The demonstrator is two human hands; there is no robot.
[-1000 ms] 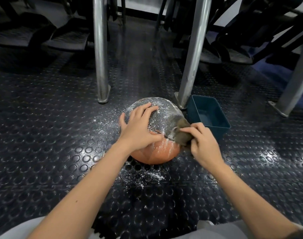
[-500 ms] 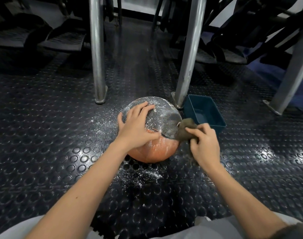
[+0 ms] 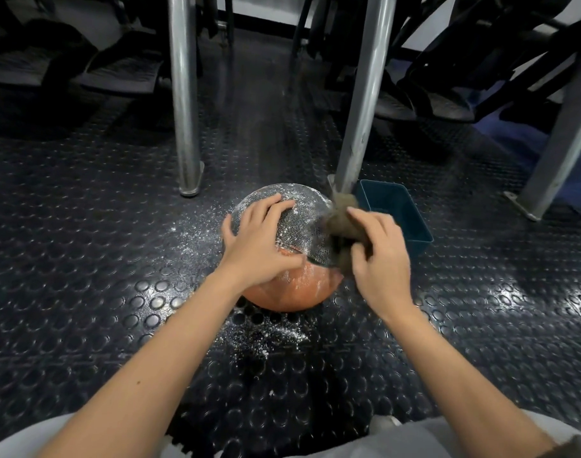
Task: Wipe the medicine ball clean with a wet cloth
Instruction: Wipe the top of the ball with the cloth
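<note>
Black studded rubber floor [image 3: 84,259], white powder [image 3: 269,338] scattered on it. Resting on it, centre of view: medicine ball [image 3: 302,219], grey mesh texture above, orange below, dusted white.

Over ball's top-left: left hand [image 3: 256,246], fingers spread flat, pressing. At ball's right flank: right hand [image 3: 381,256], fingers curled round brown cloth [image 3: 343,223], held against the surface. Just right of ball: blue tub [image 3: 391,206].

Judged heavy, firm, apt to roll. Textured skin likely grippy, slicker once wet. Best braced from above.

**Two items, both in use**

Medicine ball [image 3: 299,223]: round, with a grey dimpled upper half and an orange lower half, dusted with white powder. It sits on the studded floor [image 3: 117,259] under my left hand [image 3: 259,246].

Cloth [image 3: 340,223]: brownish, bunched and blurred, gripped in my right hand [image 3: 381,256] against the ball's right side.
</note>
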